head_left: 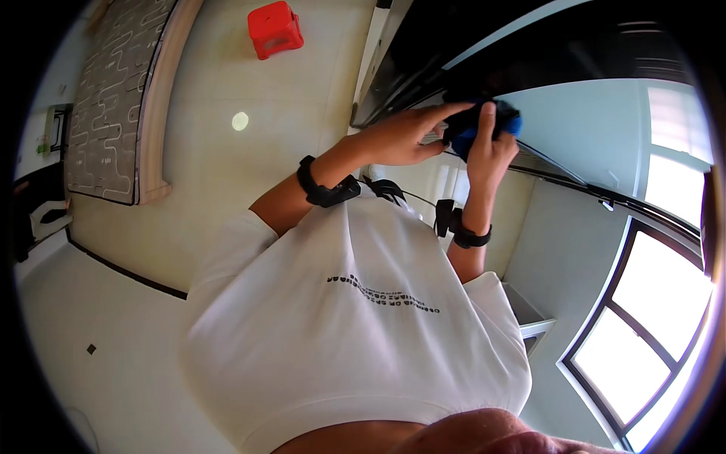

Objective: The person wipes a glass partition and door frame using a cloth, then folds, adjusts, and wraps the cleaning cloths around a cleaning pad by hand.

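A small black and blue bundle (pixel 465 132), perhaps cloth, is held up in front of a glossy dark surface. My right hand (pixel 491 155) is closed around its right side, with the thumb lying over the front. From the left, my left hand (pixel 404 136) grips the other side of the bundle between thumb and fingers, and some fingertips are hidden by it. Black straps with small devices circle both my wrists.
The glossy black and pale panel (pixel 575 129) stands close behind the hands. A red stool (pixel 274 29) is on the tiled floor (pixel 249 166) at the top. On the left is a bed-like piece with a patterned top (pixel 113 106); a window (pixel 635 333) is at lower right.
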`<state>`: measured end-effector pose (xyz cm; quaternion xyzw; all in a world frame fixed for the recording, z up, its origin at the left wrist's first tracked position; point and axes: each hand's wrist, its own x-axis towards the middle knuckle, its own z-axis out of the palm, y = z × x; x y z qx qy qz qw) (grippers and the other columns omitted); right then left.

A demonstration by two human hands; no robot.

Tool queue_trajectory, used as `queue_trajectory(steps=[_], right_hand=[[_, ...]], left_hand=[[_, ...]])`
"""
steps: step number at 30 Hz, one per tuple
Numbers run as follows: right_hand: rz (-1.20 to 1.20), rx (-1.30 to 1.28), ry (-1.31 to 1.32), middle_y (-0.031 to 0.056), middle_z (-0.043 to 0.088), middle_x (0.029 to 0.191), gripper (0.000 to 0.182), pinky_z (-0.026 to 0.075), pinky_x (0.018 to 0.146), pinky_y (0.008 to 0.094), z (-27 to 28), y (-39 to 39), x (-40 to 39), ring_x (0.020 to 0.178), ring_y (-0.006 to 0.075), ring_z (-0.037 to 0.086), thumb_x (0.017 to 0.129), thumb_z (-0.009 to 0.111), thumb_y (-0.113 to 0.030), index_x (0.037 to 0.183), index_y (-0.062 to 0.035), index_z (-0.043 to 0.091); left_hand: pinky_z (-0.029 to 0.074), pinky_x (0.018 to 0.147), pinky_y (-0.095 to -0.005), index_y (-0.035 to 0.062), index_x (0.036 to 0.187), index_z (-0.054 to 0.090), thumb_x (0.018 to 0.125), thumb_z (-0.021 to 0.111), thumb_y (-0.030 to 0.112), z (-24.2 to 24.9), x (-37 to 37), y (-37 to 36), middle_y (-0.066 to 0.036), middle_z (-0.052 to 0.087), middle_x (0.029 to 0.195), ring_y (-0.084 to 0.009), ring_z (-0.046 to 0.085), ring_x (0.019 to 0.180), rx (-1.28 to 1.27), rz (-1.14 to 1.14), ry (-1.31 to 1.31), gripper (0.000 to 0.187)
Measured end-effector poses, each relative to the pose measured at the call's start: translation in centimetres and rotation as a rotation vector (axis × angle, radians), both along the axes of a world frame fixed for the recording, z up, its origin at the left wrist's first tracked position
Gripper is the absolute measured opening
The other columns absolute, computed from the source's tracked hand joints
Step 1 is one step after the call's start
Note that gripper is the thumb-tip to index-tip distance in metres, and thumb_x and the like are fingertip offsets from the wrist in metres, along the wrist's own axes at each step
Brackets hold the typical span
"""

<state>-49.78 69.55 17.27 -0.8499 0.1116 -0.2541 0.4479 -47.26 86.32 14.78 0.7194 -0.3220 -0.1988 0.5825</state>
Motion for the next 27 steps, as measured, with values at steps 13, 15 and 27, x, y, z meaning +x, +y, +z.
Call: queue_trajectory(steps=[13, 15, 27], right_hand=[[0.241, -0.273, 0.313, 0.0300, 0.062, 0.067, 0.061, 0.050, 0.061, 0.0506, -8.1, -4.4, 1.3, 0.066, 0.0478, 0.063, 0.093, 0.059, -0.052, 0.077, 0.0074, 0.063], [0.440, -0.085, 0.441, 0.0307, 0.061, 0.067, 0.058, 0.050, 0.062, 0.0511, -9.2, -4.6, 1.0, 0.069, 0.0485, 0.063, 0.094, 0.060, -0.048, 0.083, 0.0086, 0.062], [0.769, 0.274, -0.232, 0.0131, 0.070, 0.085, 0.042, 0.052, 0.074, 0.0312, 3.5, -5.4, 1.6, 0.076, 0.0207, 0.067, 0.086, 0.075, -0.027, 0.112, 0.0042, 0.062]], left_hand=[[0.050, 0.093, -0.0417, 0.0152, 0.154, 0.016, 0.092, 0.067, 0.017, -10.0, -1.4, -1.7, -0.023, 0.058, 0.125, -0.0334, 0.062, 0.115, 0.103, 0.076, 0.138, 0.081], [0.049, 0.094, -0.0414, 0.0117, 0.154, 0.012, 0.090, 0.067, 0.013, -11.1, -2.3, -1.7, -0.024, 0.054, 0.128, -0.0335, 0.061, 0.114, 0.096, 0.087, 0.216, 0.084], [0.052, 0.067, -0.0293, -0.0037, 0.132, 0.053, 0.072, 0.074, 0.016, 7.2, -2.0, -2.7, -0.013, 0.066, 0.102, -0.0198, 0.064, 0.080, 0.026, 0.670, -0.663, 0.066]])
